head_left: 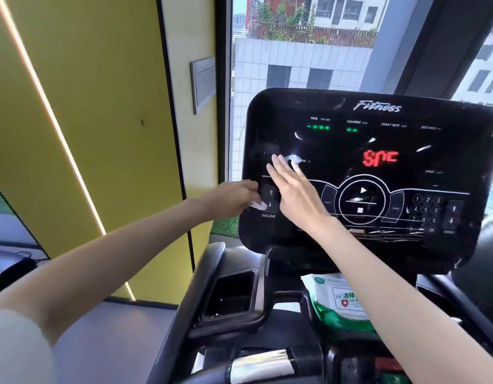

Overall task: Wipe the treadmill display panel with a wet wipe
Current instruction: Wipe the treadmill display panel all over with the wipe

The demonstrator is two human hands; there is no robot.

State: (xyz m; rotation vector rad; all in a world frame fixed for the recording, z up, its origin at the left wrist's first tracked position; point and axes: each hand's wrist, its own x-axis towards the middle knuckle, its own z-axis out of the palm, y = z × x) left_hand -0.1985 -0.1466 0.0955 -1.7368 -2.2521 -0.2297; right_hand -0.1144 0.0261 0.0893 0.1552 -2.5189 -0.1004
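Left hand [234,199] pinching small white wet wipe [258,205] at left edge of display panel [336,151], beside INCLINE buttons [270,199]. Right hand [291,187] lying flat on panel, fingers open and straight, holding nothing. Risk, as I judge: palm or wipe pressing arrow buttons or play button [363,190], since console is powered, and incline changing or belt starting. Wipe pack [342,303] sitting near, below panel.

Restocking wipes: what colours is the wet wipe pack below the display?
White and green wet wipe pack, red emblem; head view.
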